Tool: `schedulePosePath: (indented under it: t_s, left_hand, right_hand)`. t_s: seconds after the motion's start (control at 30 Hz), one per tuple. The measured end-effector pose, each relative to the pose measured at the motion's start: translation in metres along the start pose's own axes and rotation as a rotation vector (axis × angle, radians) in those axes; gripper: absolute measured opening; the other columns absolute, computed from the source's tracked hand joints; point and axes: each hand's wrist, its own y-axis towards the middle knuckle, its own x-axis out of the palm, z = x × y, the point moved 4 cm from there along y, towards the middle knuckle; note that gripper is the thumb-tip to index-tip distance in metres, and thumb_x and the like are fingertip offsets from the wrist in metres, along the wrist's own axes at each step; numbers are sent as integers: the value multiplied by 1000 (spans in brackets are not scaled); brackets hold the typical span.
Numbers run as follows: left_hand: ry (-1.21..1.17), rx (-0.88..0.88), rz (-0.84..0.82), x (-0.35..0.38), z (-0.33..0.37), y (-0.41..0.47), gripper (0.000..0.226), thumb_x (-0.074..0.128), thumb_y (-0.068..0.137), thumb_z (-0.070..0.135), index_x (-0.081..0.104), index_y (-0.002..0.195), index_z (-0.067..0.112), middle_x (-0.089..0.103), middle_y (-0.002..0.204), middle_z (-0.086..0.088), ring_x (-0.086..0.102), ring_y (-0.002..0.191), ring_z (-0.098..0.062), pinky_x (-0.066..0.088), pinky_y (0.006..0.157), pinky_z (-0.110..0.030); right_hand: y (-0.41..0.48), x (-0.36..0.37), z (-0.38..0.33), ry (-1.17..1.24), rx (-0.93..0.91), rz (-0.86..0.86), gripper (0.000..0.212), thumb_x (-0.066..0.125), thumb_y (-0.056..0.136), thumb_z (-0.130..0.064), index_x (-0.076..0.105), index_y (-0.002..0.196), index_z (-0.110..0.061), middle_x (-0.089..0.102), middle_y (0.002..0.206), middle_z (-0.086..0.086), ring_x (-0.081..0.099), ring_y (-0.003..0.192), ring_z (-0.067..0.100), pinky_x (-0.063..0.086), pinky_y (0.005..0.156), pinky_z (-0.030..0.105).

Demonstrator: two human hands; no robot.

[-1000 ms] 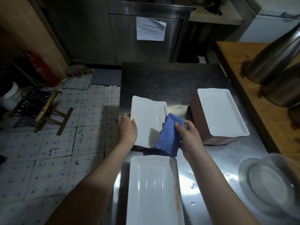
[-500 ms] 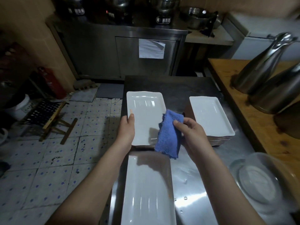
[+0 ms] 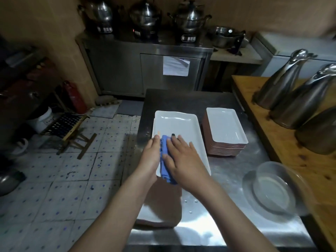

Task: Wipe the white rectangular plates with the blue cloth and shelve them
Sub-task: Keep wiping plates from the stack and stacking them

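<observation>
At the left edge of the steel table (image 3: 227,179), close to the drop to the tiled floor (image 3: 63,179), the left hand (image 3: 151,155) grips the near left rim of a white plate (image 3: 178,126). The right hand (image 3: 183,157) lies flat with its fingers straight, pressing the blue cloth (image 3: 164,157) onto the plate's near left part, so the cloth sits between the two hands. The plate's long side runs away from the person. I cannot tell whether it rests on the table or is held just above it.

Just to the right, across a narrow strip of bare steel, stands a stack of plates (image 3: 225,128), white on top with brown rims showing down its side. Another plate (image 3: 156,213) lies under the forearms, mostly in shadow. Water drops (image 3: 190,201) sit on the steel beside it. The far end of the table is dark bare metal.

Along the table's right side runs a wooden counter (image 3: 291,160) that bears tall metal jugs (image 3: 283,82). A clear glass bowl (image 3: 272,193) sits at the near right, and nothing can be made out inside it.

Beyond the table stands a steel cabinet (image 3: 127,70) with a sheet of paper (image 3: 175,66) on its door and pots (image 3: 189,19) on top. On the floor at the left are a folding stool (image 3: 67,124) and a red cylinder (image 3: 74,99).
</observation>
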Motion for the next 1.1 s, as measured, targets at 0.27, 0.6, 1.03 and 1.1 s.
schedulePosePath:
  t_s: [0.27, 0.6, 1.03, 1.1]
  left_hand:
    - [152, 72, -23, 3, -12, -45, 27, 34, 101, 36, 60, 101, 32, 63, 102, 6, 62, 93, -8, 50, 84, -25]
    - [129, 41, 50, -5, 1, -55, 40, 33, 100, 40, 57, 124, 19, 62, 106, 1, 60, 94, -16, 48, 78, -27]
    - [87, 90, 17, -18, 14, -41, 28, 39, 100, 30, 63, 89, 21, 68, 81, 6, 65, 70, -6, 52, 59, -18]
    - [121, 100, 22, -20, 8, -36, 25, 37, 100, 31, 59, 89, 26, 63, 80, 15, 58, 71, 3, 48, 59, -9]
  right_hand:
    - [1, -9, 19, -219, -7, -37, 53, 13, 102, -36, 0, 152, -25, -1, 160, -8, -7, 147, 15, -11, 115, 42]
    - [-28, 6, 4, -117, -51, -40, 55, 13, 100, -37, -3, 152, -25, -5, 160, -9, -11, 146, 11, -14, 113, 41]
    - [1, -17, 26, -264, 220, 117, 54, 12, 100, -36, 4, 152, -25, 0, 160, -5, -7, 147, 17, -16, 112, 44]
    - [1, -5, 5, -239, 89, 57, 54, 14, 100, -35, 4, 152, -27, 1, 160, -8, -6, 147, 15, -12, 113, 45]
